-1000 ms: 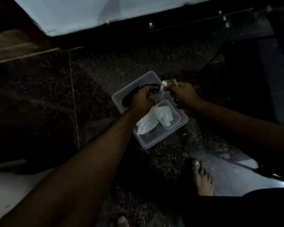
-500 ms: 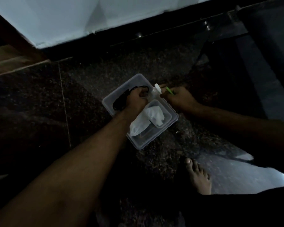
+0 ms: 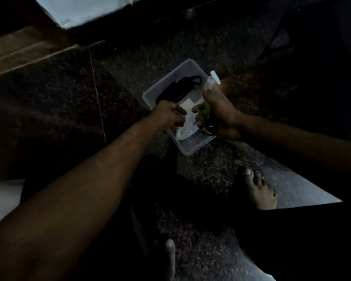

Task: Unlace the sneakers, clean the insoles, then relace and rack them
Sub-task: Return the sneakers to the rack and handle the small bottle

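A clear plastic box (image 3: 165, 79) sits on the dark speckled floor. Black laces (image 3: 182, 87) lie in its far half and a white cloth (image 3: 187, 104) in its near half. My right hand (image 3: 221, 116) hovers over the box's right side and grips a small tool (image 3: 213, 77) with a white tip and a green body. My left hand (image 3: 167, 116) is at the box's near-left wall with its fingers curled. The dim, blurred frame hides whether it holds the laces, the rim or nothing. No sneaker is in view.
My bare right foot (image 3: 259, 189) rests on the floor below the box, and a toe of the other foot (image 3: 169, 248) shows at the bottom. A pale wall (image 3: 85, 9) runs along the top, with a wooden step (image 3: 28, 45) at the upper left.
My right hand has lifted the tool and come in over the box's right side. My left hand has drawn back off the laces toward the near-left wall. The view has shifted.
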Demonstrator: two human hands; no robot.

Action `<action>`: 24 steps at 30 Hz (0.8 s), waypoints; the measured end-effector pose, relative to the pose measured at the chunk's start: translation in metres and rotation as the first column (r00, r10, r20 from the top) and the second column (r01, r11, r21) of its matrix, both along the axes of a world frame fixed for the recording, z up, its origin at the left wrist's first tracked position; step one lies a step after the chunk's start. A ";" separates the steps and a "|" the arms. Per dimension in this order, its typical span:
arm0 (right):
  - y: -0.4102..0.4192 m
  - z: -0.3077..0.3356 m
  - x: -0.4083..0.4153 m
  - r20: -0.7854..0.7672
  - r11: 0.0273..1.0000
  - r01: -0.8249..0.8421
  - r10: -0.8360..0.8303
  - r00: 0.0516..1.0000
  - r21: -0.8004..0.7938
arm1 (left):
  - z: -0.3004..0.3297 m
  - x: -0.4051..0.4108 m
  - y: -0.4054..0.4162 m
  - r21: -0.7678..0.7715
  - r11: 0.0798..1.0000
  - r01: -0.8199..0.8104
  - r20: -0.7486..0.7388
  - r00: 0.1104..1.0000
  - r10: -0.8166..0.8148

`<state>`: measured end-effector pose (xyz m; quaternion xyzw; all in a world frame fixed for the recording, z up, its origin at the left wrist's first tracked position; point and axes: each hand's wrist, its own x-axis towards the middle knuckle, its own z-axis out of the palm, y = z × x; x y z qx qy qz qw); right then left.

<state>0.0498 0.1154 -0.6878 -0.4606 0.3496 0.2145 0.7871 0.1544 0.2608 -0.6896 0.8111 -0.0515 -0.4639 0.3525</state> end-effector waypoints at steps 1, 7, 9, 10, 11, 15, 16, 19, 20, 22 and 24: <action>0.004 -0.004 0.001 -0.004 0.999 -0.031 0.031 1.000 -0.039 | -0.003 -0.001 0.001 -0.002 0.998 -0.070 -0.077 0.995 0.070; 0.015 -0.027 0.017 0.032 0.460 -0.465 0.736 0.676 -0.757 | -0.010 0.015 -0.001 0.020 0.964 -0.263 -0.160 0.951 0.263; 0.023 -0.036 0.022 -0.109 0.145 -0.480 0.880 0.462 -0.865 | -0.015 0.022 0.001 -0.009 0.975 -0.223 -0.076 0.972 0.221; 0.025 -0.042 0.021 -0.155 0.055 -0.476 0.907 0.391 -0.878 | -0.017 0.024 0.003 -0.028 0.979 -0.204 -0.033 0.979 0.203; 0.028 -0.047 0.019 -0.179 0.011 -0.475 0.919 0.353 -0.880 | -0.020 0.025 0.004 -0.047 0.980 -0.194 -0.003 0.981 0.194; 0.031 -0.057 0.016 -0.250 -0.096 -0.500 0.935 0.251 -0.861 | -0.024 0.024 0.007 -0.114 0.981 -0.157 0.054 0.985 0.164; 0.031 -0.056 0.017 -0.275 -0.142 -0.499 0.939 0.204 -0.855 | -0.024 0.024 0.008 -0.120 0.982 -0.144 0.072 0.986 0.153; 0.028 -0.055 0.019 -0.246 -0.154 -0.444 0.957 0.157 -0.883 | -0.026 0.025 0.010 -0.140 0.985 -0.104 0.145 0.982 0.124; 0.026 -0.053 0.019 -0.213 -0.113 -0.415 0.956 0.203 -0.903 | -0.025 0.024 0.009 -0.145 0.984 -0.104 0.171 0.977 0.128; 0.019 -0.042 0.020 -0.175 -0.049 -0.355 0.926 0.333 -0.934 | -0.027 0.022 0.007 -0.131 0.972 -0.193 0.191 0.958 0.216; 0.007 -0.030 0.019 -0.114 0.029 -0.280 0.870 0.479 -0.959 | -0.036 0.018 0.004 -0.130 0.926 -0.354 0.211 0.903 0.375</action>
